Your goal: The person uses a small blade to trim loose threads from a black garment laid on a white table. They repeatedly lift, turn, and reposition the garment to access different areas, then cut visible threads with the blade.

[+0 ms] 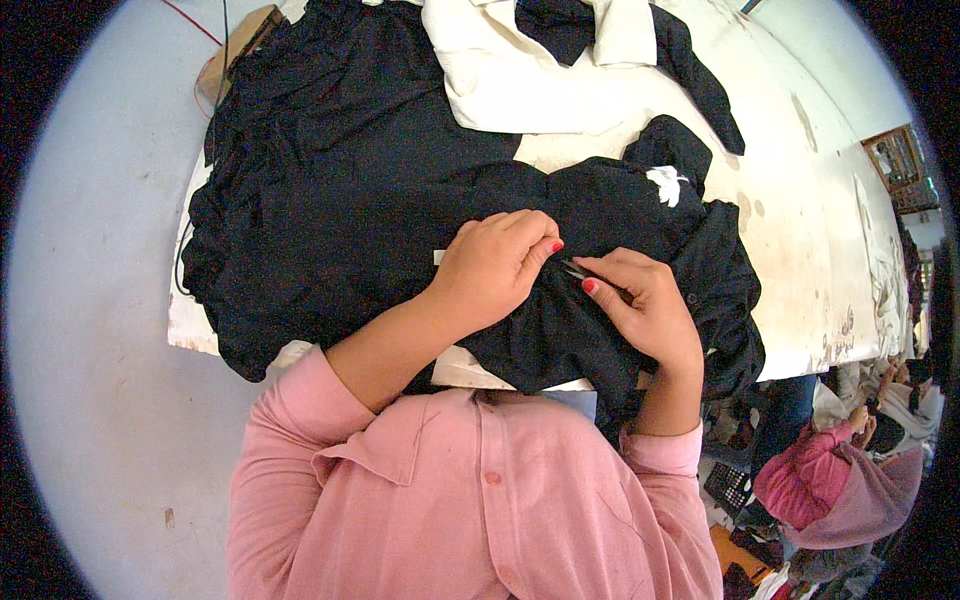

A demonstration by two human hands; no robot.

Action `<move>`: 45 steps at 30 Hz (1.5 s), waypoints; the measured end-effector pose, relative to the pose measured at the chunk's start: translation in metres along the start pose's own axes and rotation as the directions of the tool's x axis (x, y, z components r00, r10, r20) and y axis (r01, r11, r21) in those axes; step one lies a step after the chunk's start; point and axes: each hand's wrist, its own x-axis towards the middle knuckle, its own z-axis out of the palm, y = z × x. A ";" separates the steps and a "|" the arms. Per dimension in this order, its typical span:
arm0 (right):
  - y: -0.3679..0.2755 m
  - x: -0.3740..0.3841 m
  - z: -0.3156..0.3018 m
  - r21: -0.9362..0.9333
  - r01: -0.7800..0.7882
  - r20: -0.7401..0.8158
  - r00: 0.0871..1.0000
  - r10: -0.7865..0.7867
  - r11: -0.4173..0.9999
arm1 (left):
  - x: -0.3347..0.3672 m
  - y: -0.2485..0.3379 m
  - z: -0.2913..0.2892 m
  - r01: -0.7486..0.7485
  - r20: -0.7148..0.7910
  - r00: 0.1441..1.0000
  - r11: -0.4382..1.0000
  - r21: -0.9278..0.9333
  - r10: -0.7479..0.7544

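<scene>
A black garment (350,215) lies bunched in front of me over the table. Above its middle, my left hand (495,262) is closed, thumb and forefinger pinching at the dark cloth; any thread there is too fine to see. Just to the right, my right hand (640,300) is closed around small thread snips (573,269). Their metal tips point toward the left fingertips, a short gap away, while the rest is mostly hidden by the fingers. A small white label or scrap (438,257) shows beside my left wrist. Farther right, a white tag-like piece (665,185) rests on the black cloth.
A white garment piece (530,85) with black parts lies at the far side of the pale, stained table (790,230). A cardboard box (235,55) and cables are at the far left. At lower right, another person in pink (810,480) sits among piles of cloth.
</scene>
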 end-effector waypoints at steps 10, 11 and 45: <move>0.002 0.003 0.004 -0.030 0.038 0.006 0.999 -0.038 0.999 | 0.002 0.002 -0.001 0.028 0.009 1.000 0.999 -0.023 -0.028; 0.001 0.004 0.004 -0.023 0.034 -0.001 0.999 -0.034 0.999 | 0.002 0.002 -0.002 0.046 0.008 0.999 0.998 -0.045 -0.046; 0.006 0.006 0.017 -0.152 -0.094 -0.079 0.993 0.082 0.984 | -0.049 -0.006 -0.076 0.144 0.040 0.983 0.879 0.455 -0.182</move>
